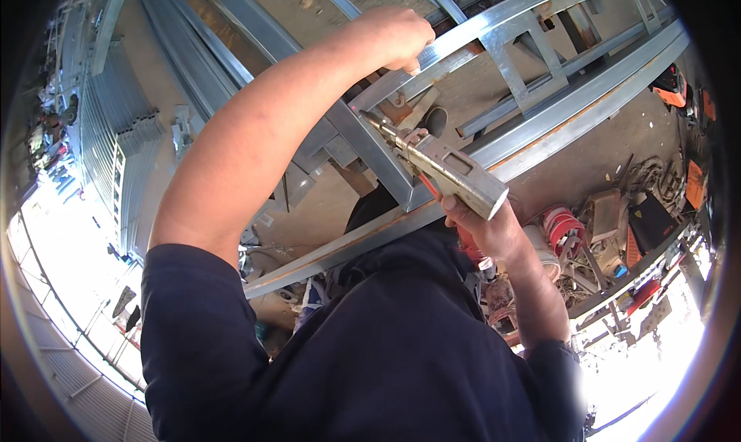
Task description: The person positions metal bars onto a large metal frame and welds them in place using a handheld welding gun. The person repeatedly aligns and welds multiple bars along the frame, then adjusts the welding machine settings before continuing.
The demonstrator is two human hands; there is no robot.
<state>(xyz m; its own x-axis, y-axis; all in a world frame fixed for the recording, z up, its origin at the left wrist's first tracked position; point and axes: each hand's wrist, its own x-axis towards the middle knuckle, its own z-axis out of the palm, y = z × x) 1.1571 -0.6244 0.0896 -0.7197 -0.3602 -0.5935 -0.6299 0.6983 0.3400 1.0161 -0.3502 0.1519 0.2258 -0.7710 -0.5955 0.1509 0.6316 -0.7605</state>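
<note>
- Power tool (455, 172): it lies just right of the short bar (376, 158), its long axis slanting from a narrow tip near that bar's far end to a thick butt at the right of its near end. Whether the tip touches the metal cannot be told.
- Right hand (488, 230): wrapped around the power tool's handle, right of the short bar's near end; it is the hand nearer the tool's butt.
- Left hand (403, 42): beyond the short bar's far end, fingers curled down at the curved rail (502, 33); whether they grip it or only rest there, I cannot tell. It is nearer the tool's tip than the right hand.
- Edges: the long beam (336, 250) passes the short bar's near end, between it and the body; the curved rail leads off right from its far end.
- Room: right of the short bar, a gap between the rails shows floor and a shoe (435, 121); the left forearm passes over the space to its left.
</note>
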